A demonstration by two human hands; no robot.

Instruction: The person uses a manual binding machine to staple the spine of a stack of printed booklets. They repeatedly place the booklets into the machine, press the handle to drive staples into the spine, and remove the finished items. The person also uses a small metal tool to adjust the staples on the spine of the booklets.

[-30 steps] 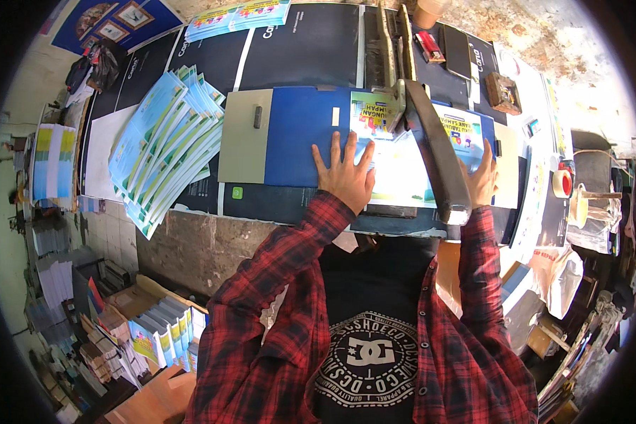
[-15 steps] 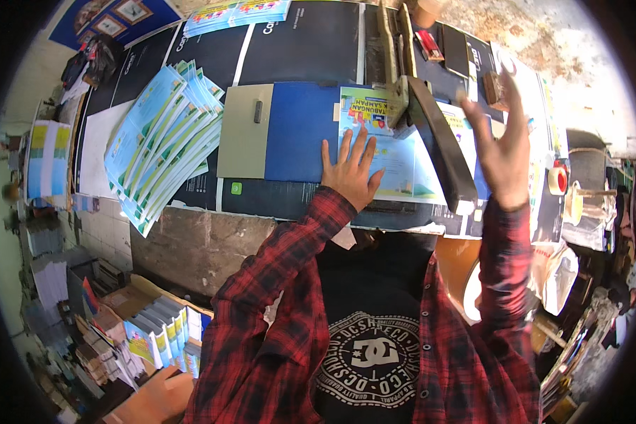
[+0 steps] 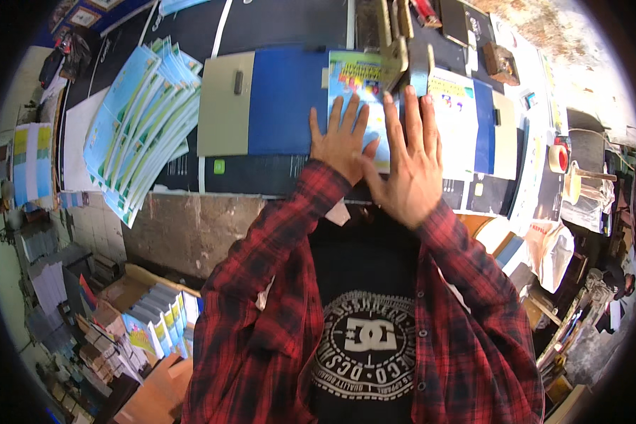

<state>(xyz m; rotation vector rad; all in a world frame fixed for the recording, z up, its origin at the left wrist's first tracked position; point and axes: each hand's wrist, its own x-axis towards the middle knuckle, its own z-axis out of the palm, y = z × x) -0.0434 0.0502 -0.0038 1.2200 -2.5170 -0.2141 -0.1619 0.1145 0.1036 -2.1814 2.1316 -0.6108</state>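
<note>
The desk [image 3: 191,233] leaves free blue board [image 3: 283,99] between the fanned leaflets [image 3: 145,120] and both hands. Near its front edge, the left hand [image 3: 343,141] presses the colourful sheet [image 3: 357,81], fingers spread; the right hand [image 3: 406,159], fingers splayed, seemingly hovers above.

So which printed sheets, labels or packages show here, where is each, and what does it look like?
Colourful printed sheet: under the left hand, yellow-blue.
White printed sheet: beyond the right hand.
Fanned leaflets: far left, light blue-green.
Green sticker: machine front, small square.
Booklets: open cardboard box, lower left.
</note>
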